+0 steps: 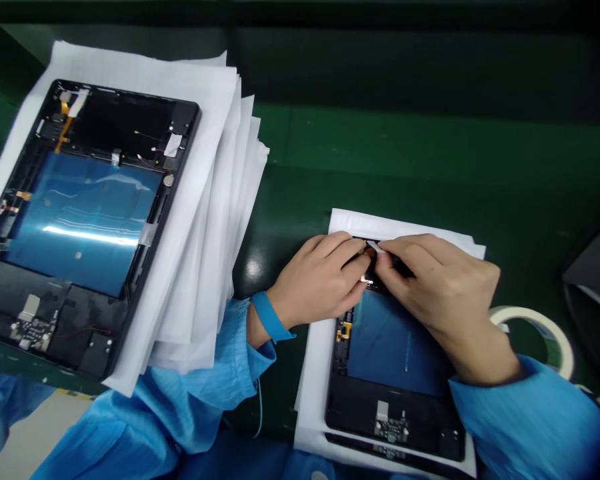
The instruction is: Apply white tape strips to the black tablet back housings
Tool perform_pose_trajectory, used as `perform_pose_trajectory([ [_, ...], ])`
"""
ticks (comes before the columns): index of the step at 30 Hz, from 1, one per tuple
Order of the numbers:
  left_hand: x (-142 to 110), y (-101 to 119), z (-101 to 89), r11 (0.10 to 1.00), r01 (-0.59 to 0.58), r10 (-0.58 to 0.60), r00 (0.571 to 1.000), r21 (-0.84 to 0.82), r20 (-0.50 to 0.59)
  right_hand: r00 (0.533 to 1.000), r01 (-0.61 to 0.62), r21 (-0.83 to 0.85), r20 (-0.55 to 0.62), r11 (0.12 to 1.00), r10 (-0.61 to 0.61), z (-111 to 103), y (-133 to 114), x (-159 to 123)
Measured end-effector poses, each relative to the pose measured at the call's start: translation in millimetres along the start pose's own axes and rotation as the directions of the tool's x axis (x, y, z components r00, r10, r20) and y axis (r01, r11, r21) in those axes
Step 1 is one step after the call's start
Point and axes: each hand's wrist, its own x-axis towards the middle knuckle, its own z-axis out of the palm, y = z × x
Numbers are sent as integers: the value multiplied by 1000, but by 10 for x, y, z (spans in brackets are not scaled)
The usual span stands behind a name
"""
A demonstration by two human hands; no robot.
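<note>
An opened tablet [390,347] with a blue battery lies on white sheets in front of me. My left hand [325,277] rests over its upper left corner, fingers curled together; what they press or pinch is hidden. At the tablet's top edge my right hand [443,287] pinches a small white strip of tape [375,247] between thumb and forefinger. The two hands' fingertips are close together. An orange flex cable [344,331] shows at the tablet's left side, and a small circuit board [393,428] sits near its bottom.
Left of me, a second opened tablet [85,220] lies on a stack of white sheets [200,267]. A roll of cream tape [563,343] lies right of my right wrist. Another tablet's edge [370,448] shows below the front one. The table [300,173] is dark green.
</note>
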Motion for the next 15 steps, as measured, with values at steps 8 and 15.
perform_pose_trajectory([
  [8,-5,-1,7,1000,5,-5,1000,0,-16,996,79,-28,-28,997,-80,13,0,26],
  [15,-17,19,16,999,42,-41,998,-30,39,988,156,-88,24,984,-155,-14,-7,42],
])
